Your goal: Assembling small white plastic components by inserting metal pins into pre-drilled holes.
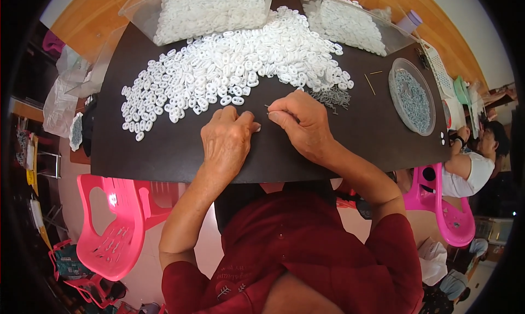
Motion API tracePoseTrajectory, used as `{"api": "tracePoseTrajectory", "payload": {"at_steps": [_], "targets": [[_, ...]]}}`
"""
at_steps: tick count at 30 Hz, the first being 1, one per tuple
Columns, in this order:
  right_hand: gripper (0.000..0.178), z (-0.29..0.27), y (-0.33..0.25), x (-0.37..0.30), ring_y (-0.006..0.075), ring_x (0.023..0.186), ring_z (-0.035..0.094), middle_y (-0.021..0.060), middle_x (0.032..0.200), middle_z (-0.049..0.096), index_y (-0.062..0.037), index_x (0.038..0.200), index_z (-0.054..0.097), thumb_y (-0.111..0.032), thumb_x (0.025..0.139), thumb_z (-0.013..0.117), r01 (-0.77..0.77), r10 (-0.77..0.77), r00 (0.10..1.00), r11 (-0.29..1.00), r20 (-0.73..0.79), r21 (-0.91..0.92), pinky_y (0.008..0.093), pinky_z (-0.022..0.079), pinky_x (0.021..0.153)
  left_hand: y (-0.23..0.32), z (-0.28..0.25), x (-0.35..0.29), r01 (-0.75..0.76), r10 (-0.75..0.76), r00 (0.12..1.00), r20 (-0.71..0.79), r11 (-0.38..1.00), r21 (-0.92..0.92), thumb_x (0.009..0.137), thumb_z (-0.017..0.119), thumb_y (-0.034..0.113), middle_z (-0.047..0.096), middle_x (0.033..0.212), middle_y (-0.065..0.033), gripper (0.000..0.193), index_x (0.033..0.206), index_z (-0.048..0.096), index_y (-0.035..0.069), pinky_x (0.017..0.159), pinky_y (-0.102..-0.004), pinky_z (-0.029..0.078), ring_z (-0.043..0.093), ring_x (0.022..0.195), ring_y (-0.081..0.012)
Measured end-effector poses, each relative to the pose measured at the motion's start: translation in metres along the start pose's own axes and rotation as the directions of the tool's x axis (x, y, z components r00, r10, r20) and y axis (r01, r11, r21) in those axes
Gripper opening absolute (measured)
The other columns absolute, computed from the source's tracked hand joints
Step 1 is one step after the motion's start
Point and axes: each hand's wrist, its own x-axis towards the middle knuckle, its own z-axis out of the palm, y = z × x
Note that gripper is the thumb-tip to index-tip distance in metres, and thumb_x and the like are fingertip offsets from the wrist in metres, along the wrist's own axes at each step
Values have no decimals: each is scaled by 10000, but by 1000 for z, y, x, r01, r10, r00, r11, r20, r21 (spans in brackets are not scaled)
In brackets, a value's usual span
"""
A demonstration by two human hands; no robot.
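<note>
My left hand (227, 138) rests at the table's near middle with its fingers curled in; whatever they hold is hidden. Beside it, my right hand (304, 123) is closed in a pinch, thumb against forefinger, and the tip of a thin grey screw (267, 105) pokes out. Beyond both hands spreads a broad heap of small white oval plastic pieces (219, 73) with two holes each. A small pile of grey screws (333, 98) lies just past my right hand, at the heap's right end.
Two clear bins, a left one (143, 19) and a right one (391, 36), hold more white pieces at the back. A round bowl (391, 89) of screws stands right on the dark table (350, 150). Pink chairs (115, 232) flank me; another person (470, 163) sits far right.
</note>
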Motion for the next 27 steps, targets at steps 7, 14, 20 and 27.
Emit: {"api": "tracePoseTrajectory", "payload": {"at_steps": [7,14,20,27], "targets": [[68,-2,-1,3,185,677,554,59,719,572,-38,846,657,-31,782,680,-49,50,998,999,-25,10,297,439,615,-22,19,34,-58,65,997,-27,974,220,706,726,145,533,693,-108,152,736,612,49,536,-384,466,578,680,-274],[77,-2,10,1,178,682,559,56,741,588,-34,848,661,-26,776,687,-58,59,997,998,-39,33,290,445,622,-22,23,37,-134,126,991,45,960,247,739,658,86,544,714,-111,60,747,612,49,545,-384,472,576,685,-275],[87,-6,9,3,163,688,569,57,767,597,-32,862,665,-27,779,691,-100,103,992,994,-72,44,278,448,616,-9,22,43,-100,100,995,1,993,60,725,682,102,546,714,-108,86,755,623,46,550,-397,465,575,688,-283],[89,-6,10,1,143,705,574,52,788,607,-30,873,669,-31,787,693,-134,140,986,989,-86,69,268,455,629,-6,34,56,-123,103,982,160,985,122,685,680,67,604,756,-144,91,743,634,15,589,-399,490,607,729,-298]]}}
